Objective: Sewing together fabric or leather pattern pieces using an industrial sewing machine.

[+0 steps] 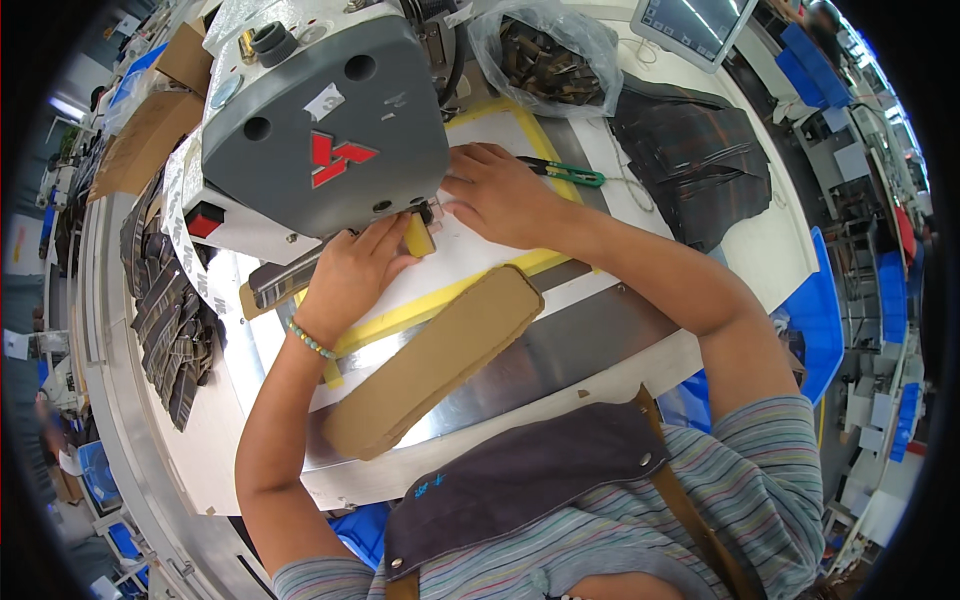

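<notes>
A grey sewing machine head [320,120] with a red mark stands over a white work plate [470,250] edged in yellow tape. My left hand [350,275], with a bead bracelet at the wrist, lies under the machine head, fingers resting on a small yellow piece [419,236] near the needle area. My right hand [495,195] lies flat on the plate just right of the needle, fingers pressed down by the same piece. What sits directly under the needle is hidden by the machine head.
A long brown cardboard pad [440,355] lies on the metal table top. Green-handled snips [565,175] sit behind my right hand. Dark plaid pieces [700,160] are stacked at the right, more [170,320] at the left. A plastic bag of pieces [545,60] and a screen [690,25] stand behind.
</notes>
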